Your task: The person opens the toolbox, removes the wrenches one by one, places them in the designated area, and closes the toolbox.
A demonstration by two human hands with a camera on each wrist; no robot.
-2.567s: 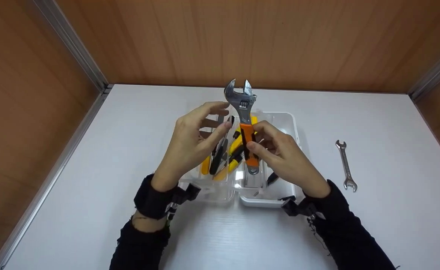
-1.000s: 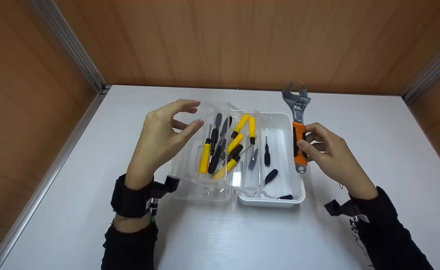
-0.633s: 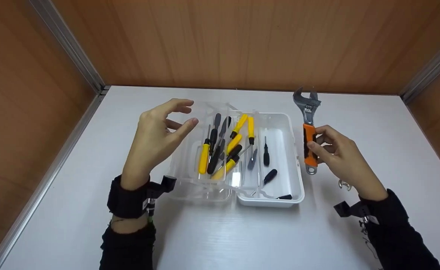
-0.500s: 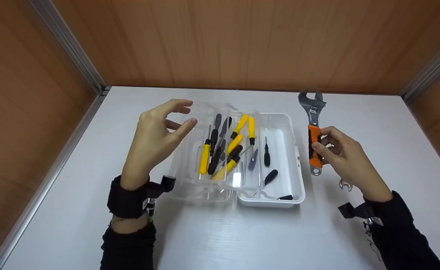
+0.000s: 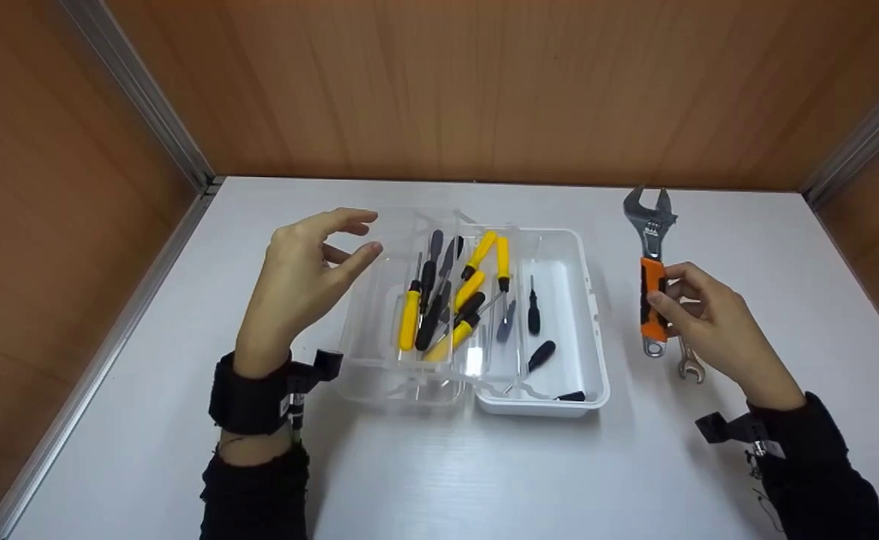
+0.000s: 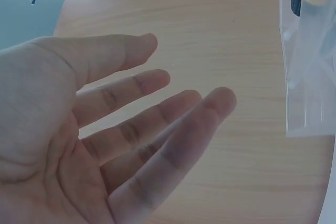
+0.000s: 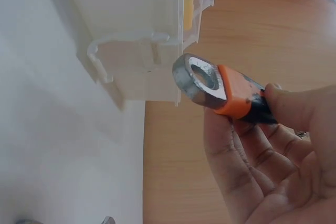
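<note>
My right hand [image 5: 698, 315] pinches the orange-and-black handle of an adjustable wrench [image 5: 651, 255], its steel head pointing away from me, to the right of the box. In the right wrist view the wrench's ring end [image 7: 202, 80] sticks out past my thumb [image 7: 294, 106]. My left hand [image 5: 308, 262] hovers empty, fingers relaxed, just left of the clear plastic tool box [image 5: 589, 315]. The left wrist view shows that hand [image 6: 105, 129] with its palm bare. Several yellow and black screwdrivers [image 5: 447, 292] lie in the box.
A small open-ended spanner [image 5: 688, 364] lies on the white table [image 5: 447, 480] just under my right hand, mostly hidden. Wooden walls [image 5: 484, 82] close the table at the back and both sides, with metal corner strips [image 5: 139, 97].
My right hand has carried the wrench from above the box out to the right and lower, beside the spanner. My left hand has drawn back to the left, empty.
</note>
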